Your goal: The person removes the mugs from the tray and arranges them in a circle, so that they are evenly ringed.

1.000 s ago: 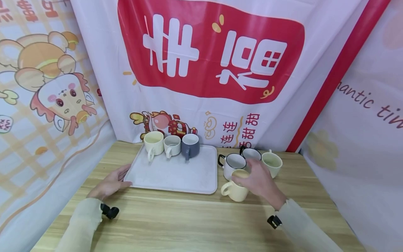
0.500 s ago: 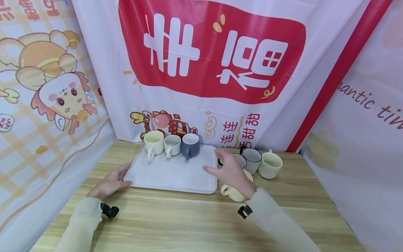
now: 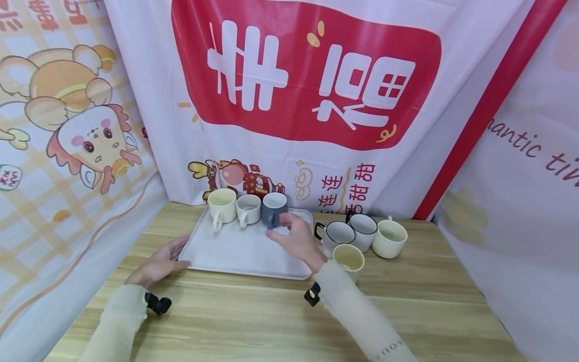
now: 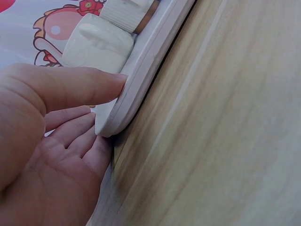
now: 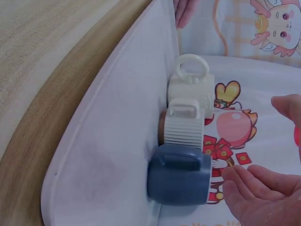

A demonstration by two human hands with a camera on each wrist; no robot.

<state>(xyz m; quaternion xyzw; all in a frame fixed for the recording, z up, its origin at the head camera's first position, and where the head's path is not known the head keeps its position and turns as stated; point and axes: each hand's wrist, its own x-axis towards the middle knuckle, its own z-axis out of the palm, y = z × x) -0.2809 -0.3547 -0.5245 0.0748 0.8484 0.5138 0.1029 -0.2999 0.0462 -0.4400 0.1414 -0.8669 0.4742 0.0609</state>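
Note:
My left hand (image 3: 158, 259) rests at the near left corner of a pale tray (image 3: 244, 254). In the left wrist view its thumb (image 4: 89, 88) lies straight on the tray's rim, with the other fingers extended along the outer side. My right hand (image 3: 297, 240) hovers over the tray beside a blue-grey mug (image 3: 271, 213), thumb and fingers spread, nothing between them. The right wrist view shows a gap between the fingertips and that mug. Left of it on the tray stand a ribbed white mug (image 3: 249, 210) and a cream mug (image 3: 222, 206), handles facing me.
Right of the tray, on the wooden table (image 3: 253, 322), stand two white mugs with black rims, one nearer (image 3: 336, 234) and one farther (image 3: 363, 236). A pale green mug (image 3: 389, 240) and a yellow mug (image 3: 349, 259) stand by them. A printed curtain (image 3: 316, 166) hangs behind.
My right hand has moved left from the yellow mug, across the tray's right edge, to beside the blue-grey mug. The left hand has stayed at the tray corner.

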